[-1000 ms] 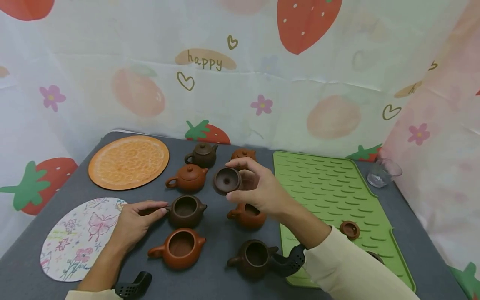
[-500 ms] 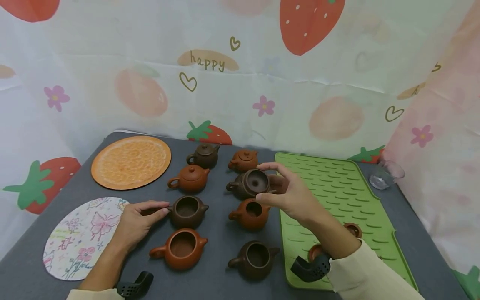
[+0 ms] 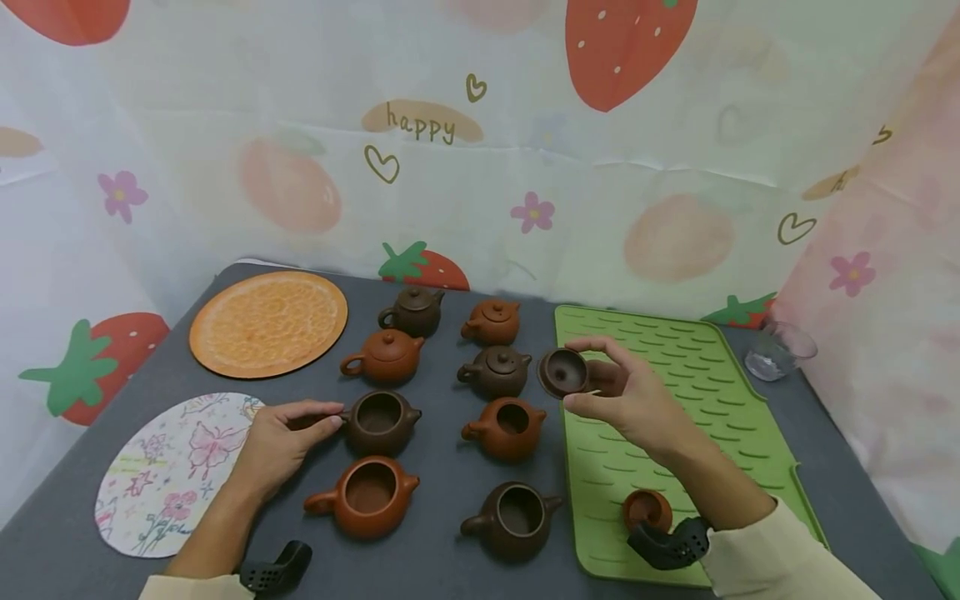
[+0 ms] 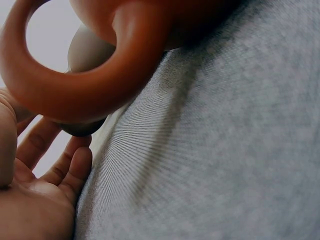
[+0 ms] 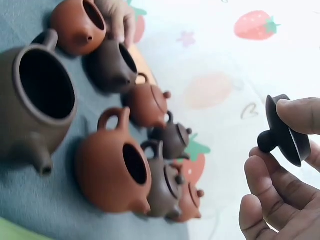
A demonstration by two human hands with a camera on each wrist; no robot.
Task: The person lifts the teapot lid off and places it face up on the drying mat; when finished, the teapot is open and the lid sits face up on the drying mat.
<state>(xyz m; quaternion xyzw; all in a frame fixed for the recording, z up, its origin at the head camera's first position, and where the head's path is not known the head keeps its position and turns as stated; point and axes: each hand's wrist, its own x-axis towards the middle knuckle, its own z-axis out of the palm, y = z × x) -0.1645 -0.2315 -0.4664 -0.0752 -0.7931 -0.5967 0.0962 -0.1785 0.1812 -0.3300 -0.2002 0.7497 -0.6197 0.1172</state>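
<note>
Between two columns of teapots, a strip of dark desk (image 3: 442, 508) is running from near to far, a green mat (image 3: 720, 400) bordering it on the right and a printed backdrop (image 3: 562, 150) rising behind the far edge. The left hand (image 3: 277, 442) is pinching the handle of a lidless dark teapot (image 3: 380, 423), its grip nearly closed. Right of that, above the mat's left edge, the right hand (image 3: 637, 408) is holding a tilted dark lid (image 3: 564, 372), its grip parted by the lid's width. A lidless orange teapot (image 3: 367, 500) is standing nearest the left hand; farther off, a lidded dark teapot (image 3: 500, 372) is standing just left of the raised lid.
</note>
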